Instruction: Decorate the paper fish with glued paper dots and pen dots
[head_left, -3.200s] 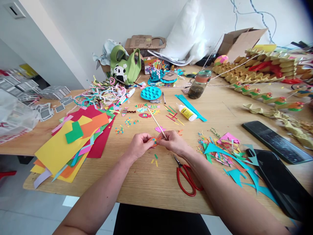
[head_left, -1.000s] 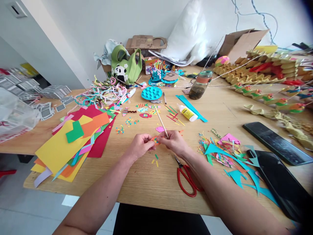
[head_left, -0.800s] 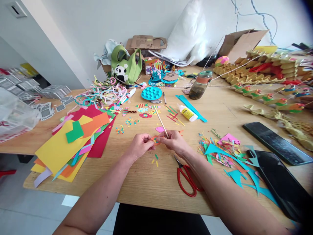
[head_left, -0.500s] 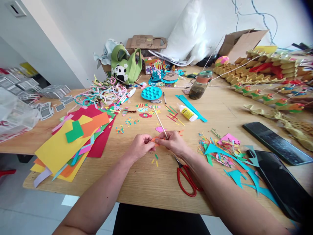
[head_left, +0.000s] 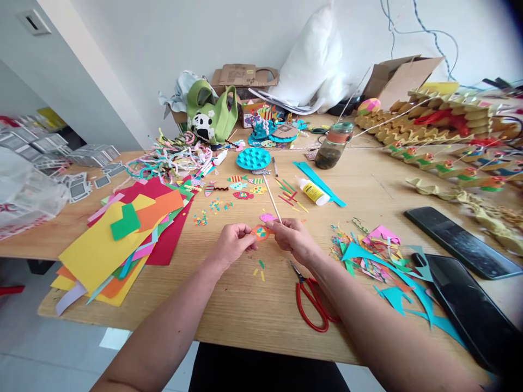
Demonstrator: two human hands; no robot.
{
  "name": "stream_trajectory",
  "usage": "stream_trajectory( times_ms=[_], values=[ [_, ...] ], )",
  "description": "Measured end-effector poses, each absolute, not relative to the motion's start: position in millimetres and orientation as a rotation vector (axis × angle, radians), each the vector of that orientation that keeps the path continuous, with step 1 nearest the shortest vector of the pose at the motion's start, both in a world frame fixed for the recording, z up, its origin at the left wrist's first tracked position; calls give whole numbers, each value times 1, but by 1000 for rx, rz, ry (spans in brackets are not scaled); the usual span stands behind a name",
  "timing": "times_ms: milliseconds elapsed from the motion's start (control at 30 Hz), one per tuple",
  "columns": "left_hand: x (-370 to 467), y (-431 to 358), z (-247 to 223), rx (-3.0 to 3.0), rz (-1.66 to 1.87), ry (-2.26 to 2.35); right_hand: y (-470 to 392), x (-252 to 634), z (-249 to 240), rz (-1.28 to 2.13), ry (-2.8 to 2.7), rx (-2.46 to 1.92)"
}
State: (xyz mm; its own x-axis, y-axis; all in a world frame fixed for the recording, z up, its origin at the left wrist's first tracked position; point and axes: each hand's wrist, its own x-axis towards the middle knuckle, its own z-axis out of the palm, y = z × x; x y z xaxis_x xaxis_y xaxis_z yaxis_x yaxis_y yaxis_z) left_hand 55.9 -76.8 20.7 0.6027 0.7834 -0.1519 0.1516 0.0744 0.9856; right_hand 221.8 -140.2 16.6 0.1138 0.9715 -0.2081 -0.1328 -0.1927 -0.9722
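Observation:
An orange paper piece with green and yellow bits on it is pinched between both hands above the table. My left hand is closed on its left edge. At its right edge, my right hand grips it and also holds a thin pale stick pointing away from me. Just beyond the fingers lies a pink paper fish, partly hidden. Several decorated paper fish rest farther back. Small green and yellow strips lie nearer me, beside red-handled scissors under my right forearm.
Coloured paper sheets are piled at the left. A glue bottle, a blue disc and a glass jar stand or lie farther back. Paper scraps and two phones are at the right.
The orange piece has turned so its decorated face shows between my hands. My right fingers have shifted, and the stick's near end has moved slightly.

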Motion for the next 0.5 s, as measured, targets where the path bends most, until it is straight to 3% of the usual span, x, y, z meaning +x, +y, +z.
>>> stream_trajectory(
  times_ms=[500],
  values=[
    [58, -76, 17, 1409, 634, 851, -137, 218, 6, 1188, -1072, -1426]
  ],
)
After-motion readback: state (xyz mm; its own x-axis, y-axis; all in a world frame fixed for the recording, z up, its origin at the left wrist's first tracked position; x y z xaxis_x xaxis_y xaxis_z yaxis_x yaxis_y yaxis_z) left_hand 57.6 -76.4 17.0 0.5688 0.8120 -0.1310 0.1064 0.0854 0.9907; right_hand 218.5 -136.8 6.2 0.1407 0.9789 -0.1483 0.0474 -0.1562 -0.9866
